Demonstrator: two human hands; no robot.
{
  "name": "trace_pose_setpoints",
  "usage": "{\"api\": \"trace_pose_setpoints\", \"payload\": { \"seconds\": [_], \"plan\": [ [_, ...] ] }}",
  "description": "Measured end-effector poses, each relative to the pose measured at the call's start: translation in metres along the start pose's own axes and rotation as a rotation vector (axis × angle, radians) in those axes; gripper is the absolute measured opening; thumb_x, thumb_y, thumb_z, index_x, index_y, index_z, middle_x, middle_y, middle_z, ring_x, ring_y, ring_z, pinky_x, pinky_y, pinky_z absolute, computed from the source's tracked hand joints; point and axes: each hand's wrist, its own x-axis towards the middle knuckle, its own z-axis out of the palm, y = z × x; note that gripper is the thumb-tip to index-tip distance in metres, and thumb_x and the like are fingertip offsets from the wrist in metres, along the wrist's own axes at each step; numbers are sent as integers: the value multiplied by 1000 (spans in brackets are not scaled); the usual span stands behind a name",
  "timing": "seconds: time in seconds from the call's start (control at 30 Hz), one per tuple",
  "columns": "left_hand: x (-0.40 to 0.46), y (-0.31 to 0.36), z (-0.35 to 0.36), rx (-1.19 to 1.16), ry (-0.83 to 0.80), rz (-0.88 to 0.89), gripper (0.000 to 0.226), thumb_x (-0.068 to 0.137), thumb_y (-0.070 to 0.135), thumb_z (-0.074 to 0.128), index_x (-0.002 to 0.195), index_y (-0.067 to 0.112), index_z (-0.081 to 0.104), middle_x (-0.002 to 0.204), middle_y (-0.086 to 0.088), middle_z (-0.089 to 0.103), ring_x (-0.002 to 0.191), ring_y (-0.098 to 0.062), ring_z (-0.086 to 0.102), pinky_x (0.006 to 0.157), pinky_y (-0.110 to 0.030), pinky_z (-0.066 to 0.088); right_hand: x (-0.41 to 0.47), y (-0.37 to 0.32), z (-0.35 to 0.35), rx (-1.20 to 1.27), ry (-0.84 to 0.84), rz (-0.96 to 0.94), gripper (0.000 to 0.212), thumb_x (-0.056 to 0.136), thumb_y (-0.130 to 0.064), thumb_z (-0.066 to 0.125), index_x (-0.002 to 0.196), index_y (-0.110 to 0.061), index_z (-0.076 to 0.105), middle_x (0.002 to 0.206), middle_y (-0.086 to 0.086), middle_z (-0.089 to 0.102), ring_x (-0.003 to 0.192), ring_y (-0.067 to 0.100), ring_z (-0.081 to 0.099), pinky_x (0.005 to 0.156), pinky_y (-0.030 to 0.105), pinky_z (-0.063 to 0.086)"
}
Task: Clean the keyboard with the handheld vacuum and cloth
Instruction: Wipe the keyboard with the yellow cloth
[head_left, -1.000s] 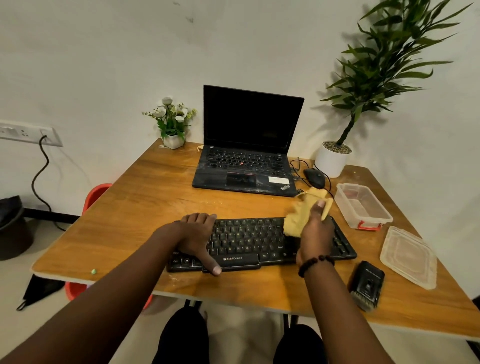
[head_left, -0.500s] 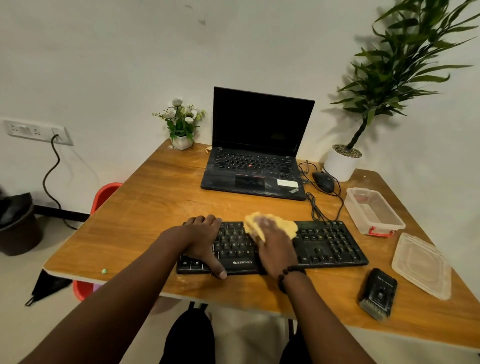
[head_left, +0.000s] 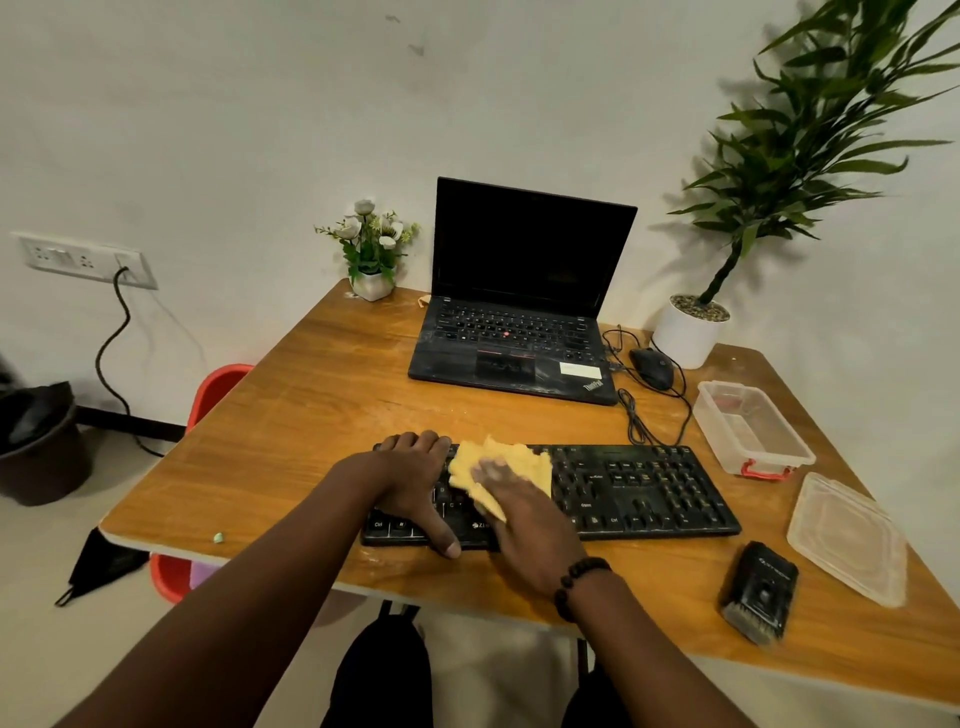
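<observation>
A black keyboard (head_left: 644, 488) lies across the front of the wooden table (head_left: 322, 415). My left hand (head_left: 415, 478) rests flat on its left end, thumb over the front edge. My right hand (head_left: 524, 519) presses a yellow cloth (head_left: 514, 462) onto the keys just right of the left hand. The small black handheld vacuum (head_left: 759, 590) lies on the table at the front right, apart from both hands, brush end toward me.
An open black laptop (head_left: 519, 312) stands behind the keyboard, with a mouse (head_left: 652, 366) and cables to its right. A clear plastic box (head_left: 750, 426) and its lid (head_left: 847, 538) lie at the right. Two potted plants stand at the back. A red chair sits left of the table.
My right hand has swept the cloth leftward across the keyboard, from its right part to next to my left hand. The left hand stayed on the keyboard's left end.
</observation>
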Motion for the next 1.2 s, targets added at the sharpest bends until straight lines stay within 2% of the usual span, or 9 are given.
{"api": "trace_pose_setpoints", "payload": {
  "seconds": [0.17, 0.33, 0.5, 0.63, 0.73, 0.8, 0.93, 1.07, 1.2],
  "plan": [
    [-2, 2, 3, -12, -5, -7, 146, 58, 80, 74, 157, 15, -12, 165, -5, -7, 151, -35, -1, 122, -54, 10, -35, 25, -2, -96, 315, 380, 63, 95, -6, 45, 151, -22, 21, 160, -4, 13, 147, 10, 5, 115, 23, -3],
    [4, 2, -3, 23, -14, -7, 147, 55, 81, 76, 157, 14, -5, 164, -8, 1, 149, -37, 9, 120, -54, 18, -56, -23, 26, -64, 126, 12, 84, 87, 11, 38, 152, -28, 4, 158, -13, -4, 145, 4, -13, 113, 21, -15],
    [-3, 2, 4, -44, 10, -9, 145, 58, 79, 75, 158, 16, -9, 165, -4, -4, 150, -34, 3, 121, -53, 12, -55, -4, 19, 7, 411, 378, 70, 91, -2, 47, 150, -26, 17, 158, -9, 16, 146, 9, 9, 121, 30, 4],
    [-3, 5, 0, -38, 23, 0, 145, 60, 76, 76, 157, 12, -9, 165, -8, -4, 150, -37, 3, 121, -55, 12, -51, -31, 32, 63, 247, 88, 65, 94, 4, 40, 149, -28, 26, 154, -15, 18, 146, 6, 12, 120, 31, 15],
    [-11, -4, 7, -67, -1, 0, 151, 59, 78, 75, 155, 12, -20, 164, -6, -19, 151, -35, -13, 122, -53, 1, -37, -19, 1, 516, 399, 389, 33, 101, -23, 42, 132, -20, 53, 120, -2, 62, 111, 17, 58, 87, 30, 50],
    [-19, -17, 13, -62, -25, 4, 159, 51, 83, 73, 153, 12, -27, 162, -6, -28, 149, -34, -21, 121, -53, -4, -26, -8, -24, 778, 646, 636, 37, 100, -39, 37, 110, -13, 61, 81, 0, 60, 70, 20, 56, 56, 29, 42],
    [-38, -48, 16, -134, 6, -37, 160, 50, 80, 74, 152, 14, -29, 162, -4, -27, 150, -32, -19, 121, -49, -3, -1, 6, -44, 907, 919, 776, 49, 98, -52, 31, 108, -11, 57, 93, 7, 63, 77, 25, 58, 62, 31, 47],
    [-46, -60, 22, -209, 66, 1, 157, 51, 79, 75, 153, 17, -27, 165, -4, -15, 152, -26, -9, 121, -46, -3, 24, -3, -14, 366, 469, 692, 47, 101, -40, 31, 133, -9, 47, 129, 11, 56, 111, 27, 54, 86, 38, 49],
    [-44, -63, 32, -302, 136, 32, 152, 53, 77, 77, 155, 20, -22, 166, -3, -7, 152, -24, -3, 122, -44, 0, 41, -39, 13, 83, 129, 446, 50, 103, -38, 25, 149, -16, 27, 159, 3, 16, 148, 20, 7, 121, 38, 8]
  ]
}}
